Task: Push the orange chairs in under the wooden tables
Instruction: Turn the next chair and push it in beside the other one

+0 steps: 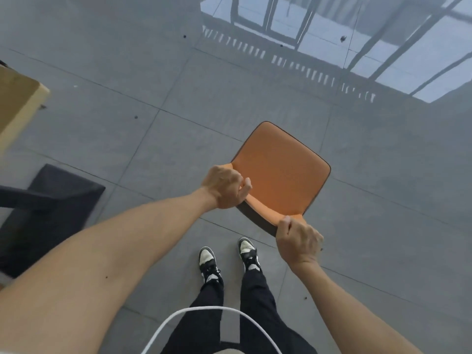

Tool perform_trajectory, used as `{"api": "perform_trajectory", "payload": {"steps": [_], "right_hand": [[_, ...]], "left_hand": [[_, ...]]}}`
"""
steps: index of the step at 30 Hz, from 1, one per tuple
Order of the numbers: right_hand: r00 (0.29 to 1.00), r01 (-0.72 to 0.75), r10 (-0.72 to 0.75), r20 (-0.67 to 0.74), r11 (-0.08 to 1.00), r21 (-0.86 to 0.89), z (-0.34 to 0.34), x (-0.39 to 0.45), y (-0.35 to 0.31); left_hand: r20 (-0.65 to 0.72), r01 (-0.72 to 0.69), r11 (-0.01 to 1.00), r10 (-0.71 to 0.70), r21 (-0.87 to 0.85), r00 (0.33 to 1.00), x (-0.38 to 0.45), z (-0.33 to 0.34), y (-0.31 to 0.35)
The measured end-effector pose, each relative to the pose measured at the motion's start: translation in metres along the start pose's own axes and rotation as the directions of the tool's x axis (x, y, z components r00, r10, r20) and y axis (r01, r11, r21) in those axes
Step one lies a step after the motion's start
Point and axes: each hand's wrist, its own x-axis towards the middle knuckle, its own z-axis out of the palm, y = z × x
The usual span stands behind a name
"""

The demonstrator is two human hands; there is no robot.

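An orange chair (278, 169) with a dark shell stands on the grey tiled floor in front of me, its seat pointing away to the upper right. My left hand (224, 187) grips the left end of the backrest top. My right hand (298, 240) grips the right end of the same backrest. The corner of a wooden table (18, 103) shows at the far left edge, well apart from the chair.
A dark grey chair or stool (51, 200) stands at the left, near the wooden table. My feet (227, 259) in black and white shoes are just behind the orange chair. A white cable (204, 309) loops at the bottom. Window reflections shine on the floor at upper right.
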Motion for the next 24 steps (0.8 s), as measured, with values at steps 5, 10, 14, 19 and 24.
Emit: {"api": "perform_trajectory", "payload": {"steps": [5,10,14,19,24], "right_hand": [[0.976,0.212,-0.210,0.060,0.977,-0.019,-0.009,0.004,-0.030],[0.859,0.489,-0.478,0.184,0.872,-0.019,-0.009,0.008,-0.073],[0.640,0.761,-0.736,0.221,0.646,-0.053,0.004,0.012,-0.122],[0.294,0.950,-0.939,0.180,0.308,0.052,0.028,-0.007,-0.186],[0.039,0.995,-0.961,0.275,0.062,0.076,0.065,-0.038,-0.222]], "left_hand": [[-0.059,0.257,0.966,-0.256,0.013,0.965,-0.054,-0.005,-0.020],[-0.181,0.528,0.849,-0.522,-0.019,0.834,-0.134,-0.015,-0.028],[-0.266,0.742,0.661,-0.739,-0.111,0.619,-0.207,-0.019,-0.022],[-0.309,0.898,0.385,-0.898,-0.213,0.312,-0.287,-0.002,-0.001],[-0.322,0.931,0.170,-0.945,-0.324,0.061,-0.342,0.015,0.027]]}}
